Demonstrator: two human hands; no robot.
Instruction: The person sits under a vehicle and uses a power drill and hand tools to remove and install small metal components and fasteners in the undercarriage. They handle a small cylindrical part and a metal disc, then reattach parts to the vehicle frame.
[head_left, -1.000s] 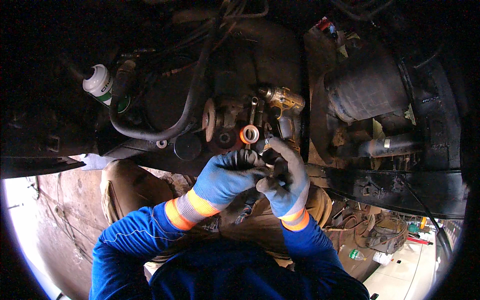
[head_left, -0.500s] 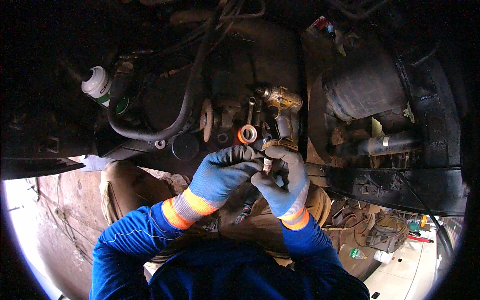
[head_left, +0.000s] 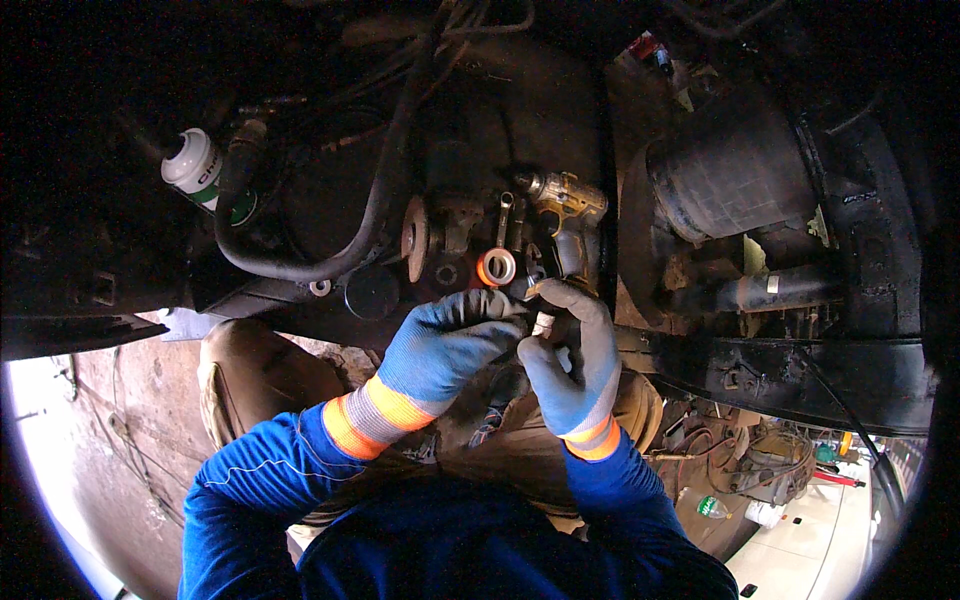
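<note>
Hands in blue-and-grey coated work gloves with orange cuff bands meet in front of the wearer, above tan-trousered knees (head_left: 265, 375), a small pale cylindrical fitting (head_left: 543, 325) between them. The fitting sits just right of the left hand's (head_left: 440, 345) fingertips and inside the curve of the right hand (head_left: 578, 365), whose thumb lies below it and whose bent forefinger arches above, the two parted. Whether the right thumb touches the fitting cannot be told. The left thumb and fingers are drawn together at their tips; what they pinch, if anything, cannot be made out. Just beyond the gloves lie an orange-rimmed ring with a pale metallic inner band (head_left: 484, 268), a slim steel ring-ended wrench (head_left: 502, 228) and a yellow-and-black cordless drill (head_left: 572, 205). Farther left, near a thick black bent hose (head_left: 372, 230), stands a worn brownish disc (head_left: 414, 240) on edge.
</note>
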